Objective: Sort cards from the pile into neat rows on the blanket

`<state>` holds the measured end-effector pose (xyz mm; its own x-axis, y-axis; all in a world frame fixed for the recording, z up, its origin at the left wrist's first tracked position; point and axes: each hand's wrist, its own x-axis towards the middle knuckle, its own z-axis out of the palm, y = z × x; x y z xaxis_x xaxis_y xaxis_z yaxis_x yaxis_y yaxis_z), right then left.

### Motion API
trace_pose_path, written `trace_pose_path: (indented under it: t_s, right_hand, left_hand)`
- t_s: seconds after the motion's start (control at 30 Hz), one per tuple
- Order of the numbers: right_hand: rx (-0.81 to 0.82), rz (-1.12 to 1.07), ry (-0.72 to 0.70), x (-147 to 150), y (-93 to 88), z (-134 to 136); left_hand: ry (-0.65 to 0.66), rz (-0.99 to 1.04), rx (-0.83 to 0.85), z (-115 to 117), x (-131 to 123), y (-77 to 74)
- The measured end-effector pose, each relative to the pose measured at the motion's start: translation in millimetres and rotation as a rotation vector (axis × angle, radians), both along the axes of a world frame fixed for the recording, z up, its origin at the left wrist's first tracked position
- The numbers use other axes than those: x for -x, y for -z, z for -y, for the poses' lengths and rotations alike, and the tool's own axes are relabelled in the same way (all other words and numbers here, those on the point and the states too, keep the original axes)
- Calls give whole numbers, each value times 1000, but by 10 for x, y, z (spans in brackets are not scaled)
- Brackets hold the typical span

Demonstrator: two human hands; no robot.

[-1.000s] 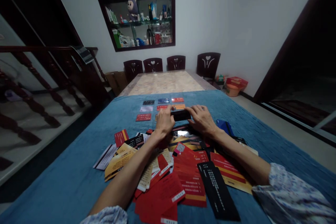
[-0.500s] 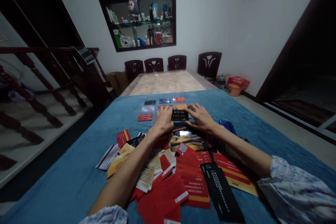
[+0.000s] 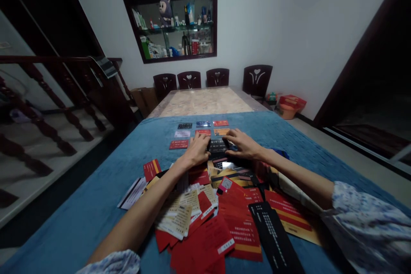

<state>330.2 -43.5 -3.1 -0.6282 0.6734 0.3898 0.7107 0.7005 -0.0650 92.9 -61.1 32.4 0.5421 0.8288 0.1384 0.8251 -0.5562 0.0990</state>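
Observation:
A black card [image 3: 218,147] with pale print is held by its two short sides between my hands, just above the heap. My left hand [image 3: 198,150] grips its left edge with fingers bent; my right hand [image 3: 243,144] has thumb and fingers at its right edge. Beyond them, cards lie in rows: a red card [image 3: 179,144], a pale silver card [image 3: 182,134], a dark card [image 3: 185,126], a blue card [image 3: 203,123], and an orange card [image 3: 221,132], among others. Under my forearms spreads a heap of red folders [image 3: 205,244], gold cards [image 3: 229,177] and long black sleeves [image 3: 276,239].
A blue cloth [image 3: 93,188] covers the near part of the table; its stone top [image 3: 205,100] shows beyond. Dark chairs [image 3: 218,77] stand at the far end. To the left runs a wooden railing [image 3: 48,94], and an orange bucket [image 3: 287,111] sits on the floor at right.
Both hands have drawn the black card slightly toward me and to the left. More of the orange card and the red card behind it now shows.

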Motion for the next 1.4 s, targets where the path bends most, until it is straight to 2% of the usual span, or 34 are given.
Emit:
trace_pose_path:
  t_s: [0.1,0.27,0.5,0.9,1.4]
  right_hand:
    - [38,-1,-31,43,-2,-63]
    - [78,57,-4,163,-39,-199]
    - [135,142,31,400,-233,-354]
    - [163,258,87,871,-440,-736]
    - [208,251,166,1305,-515,-1289]
  left_hand:
    - [-10,-8,15,-32,51,20]
    - [-42,-23,45,-89,137,-4]
    - [-63,-69,16,-264,299,-43]
    - [-130,-147,13,-685,606,-149]
    - [-227,-163,0,-1394,917,-106]
